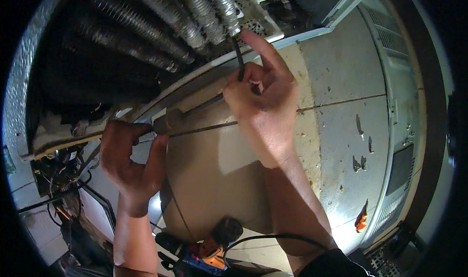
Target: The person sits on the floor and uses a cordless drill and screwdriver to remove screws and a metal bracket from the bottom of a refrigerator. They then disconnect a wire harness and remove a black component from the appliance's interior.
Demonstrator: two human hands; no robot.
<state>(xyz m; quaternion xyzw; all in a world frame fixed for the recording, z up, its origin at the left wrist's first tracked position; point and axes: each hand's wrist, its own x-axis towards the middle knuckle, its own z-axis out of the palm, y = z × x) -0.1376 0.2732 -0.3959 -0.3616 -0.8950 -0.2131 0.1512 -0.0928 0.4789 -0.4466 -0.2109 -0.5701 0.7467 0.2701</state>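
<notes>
Silver metal, thin and ribbed, makes up the tubes at the top, and it could bend if pushed too hard. The right hand is curled around a dark rod, just under the end of one tube, with one finger stuck out beside it. If that hold gets loose, the rod might slip and drop to the floor. The tube's edge may scratch the finger. The left hand has its thumb and finger nearly together by a dim round piece; it is dark there, so I can't tell if they grip it. A black cable loops by the right arm and could catch on the sleeve.
</notes>
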